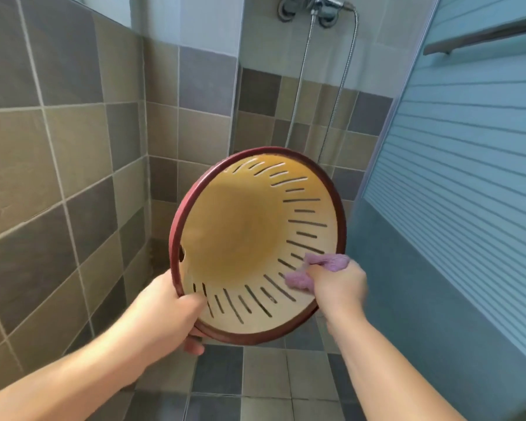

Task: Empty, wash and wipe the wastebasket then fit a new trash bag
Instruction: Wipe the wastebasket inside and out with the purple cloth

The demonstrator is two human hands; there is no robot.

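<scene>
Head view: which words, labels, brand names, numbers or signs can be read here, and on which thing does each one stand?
None: no readable text shows on anything here.
The wastebasket, the purple cloth, the wall tiles, the shower fitting and the blue door bear no print or label.

Tiled shower corner beside a pale blue ribbed panel

The walls (58, 147) carry rectangular tiles in mixed beige, tan and grey-brown with light grout; the floor (255, 378) shows smaller grey and beige tiles; a chrome shower mixer (312, 7) sits high on the far wall, with a metal hose (340, 95) hanging below it; at right stands the blue panel (468, 177), a dark rail (483, 38) across its top; soft, even light throughout.
</scene>
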